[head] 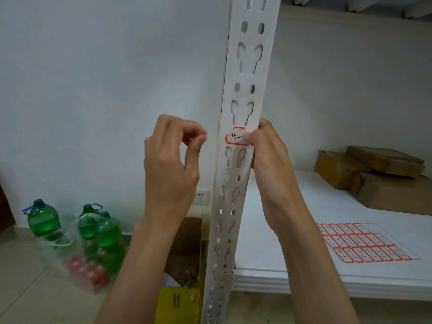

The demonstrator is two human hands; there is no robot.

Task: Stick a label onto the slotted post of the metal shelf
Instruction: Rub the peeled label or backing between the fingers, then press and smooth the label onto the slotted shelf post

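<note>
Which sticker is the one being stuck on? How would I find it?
Find the tall white post full of holes at the shelf's front corner. Halfway up, the right hand's thumb presses a label onto it. It is one red-edged sticker alone, unlike the full sheet lying on the shelf.

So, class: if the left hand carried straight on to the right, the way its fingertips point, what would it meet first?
Most likely the slotted post, near the label; the left hand is just beside it, though depth is unclear.

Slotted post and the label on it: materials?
Slotted post: looks like thin sheet metal with a matte white coat; crisp punched keyhole slots and a folded edge suggest that. Label: likely paper sticker, white with red border, ink handwriting. Right hand presses it on.
</note>
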